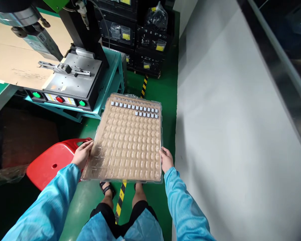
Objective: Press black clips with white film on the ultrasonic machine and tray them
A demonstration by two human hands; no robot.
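Between my two hands I hold a large clear plastic tray (125, 144) with rows of small moulded pockets, over what looks like a brown sheet. My left hand (83, 153) grips its left edge, and my right hand (167, 158) grips the right edge, with the thumb on top. Small white-and-dark pieces (134, 107) fill one row near the far edge and the right part of the row below it. The pockets nearer to me hold no such pieces. Blue sleeves cover both of my arms.
A red plastic stool (54, 164) stands left of my legs. Ahead on the left is a press machine (75, 77) with green and red buttons on a teal bench (112, 67). Black crates (150, 43) are stacked beyond. A white wall (228, 117) runs along my right.
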